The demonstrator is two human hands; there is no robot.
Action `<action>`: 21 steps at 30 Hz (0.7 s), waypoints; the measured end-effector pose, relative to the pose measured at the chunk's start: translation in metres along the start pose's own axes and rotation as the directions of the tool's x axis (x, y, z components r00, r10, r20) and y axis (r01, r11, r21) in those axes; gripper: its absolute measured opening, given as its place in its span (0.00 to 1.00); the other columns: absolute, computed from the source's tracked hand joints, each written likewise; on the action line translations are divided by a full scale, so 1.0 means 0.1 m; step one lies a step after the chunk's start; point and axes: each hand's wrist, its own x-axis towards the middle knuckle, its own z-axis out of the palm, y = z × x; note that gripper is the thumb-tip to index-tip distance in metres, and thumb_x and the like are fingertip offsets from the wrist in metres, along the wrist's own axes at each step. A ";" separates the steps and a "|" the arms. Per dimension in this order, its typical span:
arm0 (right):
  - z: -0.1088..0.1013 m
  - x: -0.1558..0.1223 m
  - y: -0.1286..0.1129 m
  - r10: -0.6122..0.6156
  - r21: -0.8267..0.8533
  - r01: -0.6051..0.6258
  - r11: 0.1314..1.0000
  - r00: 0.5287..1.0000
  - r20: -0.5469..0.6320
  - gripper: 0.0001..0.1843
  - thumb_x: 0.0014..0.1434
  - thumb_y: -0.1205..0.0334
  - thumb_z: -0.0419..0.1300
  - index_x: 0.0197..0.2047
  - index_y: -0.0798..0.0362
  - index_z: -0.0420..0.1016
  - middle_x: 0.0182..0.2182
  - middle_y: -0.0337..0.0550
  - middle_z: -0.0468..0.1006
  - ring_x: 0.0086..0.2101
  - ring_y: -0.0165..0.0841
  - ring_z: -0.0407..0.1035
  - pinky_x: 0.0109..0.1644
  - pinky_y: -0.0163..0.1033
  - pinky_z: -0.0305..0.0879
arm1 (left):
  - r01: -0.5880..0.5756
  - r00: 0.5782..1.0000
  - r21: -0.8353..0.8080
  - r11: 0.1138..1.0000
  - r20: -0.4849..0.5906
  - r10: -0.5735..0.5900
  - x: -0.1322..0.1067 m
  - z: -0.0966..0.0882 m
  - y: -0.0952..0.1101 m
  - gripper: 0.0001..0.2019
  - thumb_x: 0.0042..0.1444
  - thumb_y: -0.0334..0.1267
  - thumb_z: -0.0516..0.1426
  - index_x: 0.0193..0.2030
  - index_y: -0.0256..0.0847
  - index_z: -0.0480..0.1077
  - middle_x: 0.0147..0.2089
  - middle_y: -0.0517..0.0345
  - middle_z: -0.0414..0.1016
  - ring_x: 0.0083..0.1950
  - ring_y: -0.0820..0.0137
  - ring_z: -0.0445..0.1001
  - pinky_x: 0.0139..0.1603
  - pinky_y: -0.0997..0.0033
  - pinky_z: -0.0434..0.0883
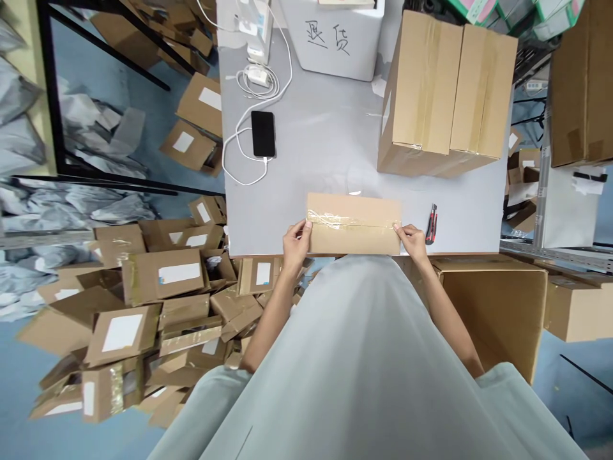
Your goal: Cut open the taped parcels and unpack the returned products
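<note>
A taped cardboard box (354, 237) lies at the front edge of the grey table, with a shiny strip of clear tape along its top. My left hand (295, 243) grips its left end, thumb on top near the tape. At the opposite end my right hand (412, 243) pinches the box's edge by the tape. The undersides of both hands' grips are hidden. Just right of my right hand lies a red and black utility knife (431, 225), touched by neither hand.
Two large closed cartons (426, 89) stand at the table's back right. A white bin (335, 38) with handwriting is at the back. A phone (263, 134) on a white cable lies left. Opened boxes (163, 281) are heaped on the floor; a large open carton (493, 313) stands at right.
</note>
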 end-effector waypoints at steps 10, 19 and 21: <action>-0.64 0.06 0.30 0.153 -0.026 -0.160 0.987 0.973 -0.171 0.50 0.52 0.08 0.59 0.37 0.52 0.87 0.39 0.55 0.88 0.46 0.52 0.80 0.53 0.54 0.80 | 0.323 0.938 -0.154 0.934 0.188 -0.293 0.10 0.26 0.13 0.39 0.70 0.73 0.56 0.65 0.36 0.79 0.77 0.32 0.74 0.80 0.45 0.71 0.80 0.46 0.67; -0.50 -0.55 -0.70 0.050 0.076 -0.049 0.996 0.999 -0.019 0.48 0.75 0.24 0.54 0.87 0.42 0.58 0.86 0.47 0.53 0.85 0.48 0.44 0.88 0.65 0.41 | 0.366 0.840 -0.319 0.874 0.517 -0.163 -0.22 0.66 0.79 0.39 0.58 0.73 0.68 0.62 0.42 0.81 0.63 0.42 0.86 0.66 0.45 0.83 0.68 0.48 0.79; -0.35 -0.60 -0.88 0.074 0.098 -0.079 0.992 0.996 0.059 0.56 0.73 0.22 0.56 0.90 0.39 0.44 0.89 0.40 0.38 0.86 0.46 0.29 0.89 0.66 0.29 | 0.294 0.867 -0.319 0.901 0.486 -0.111 -0.31 0.66 0.91 0.38 0.57 0.72 0.69 0.61 0.41 0.81 0.64 0.41 0.86 0.65 0.46 0.83 0.68 0.49 0.78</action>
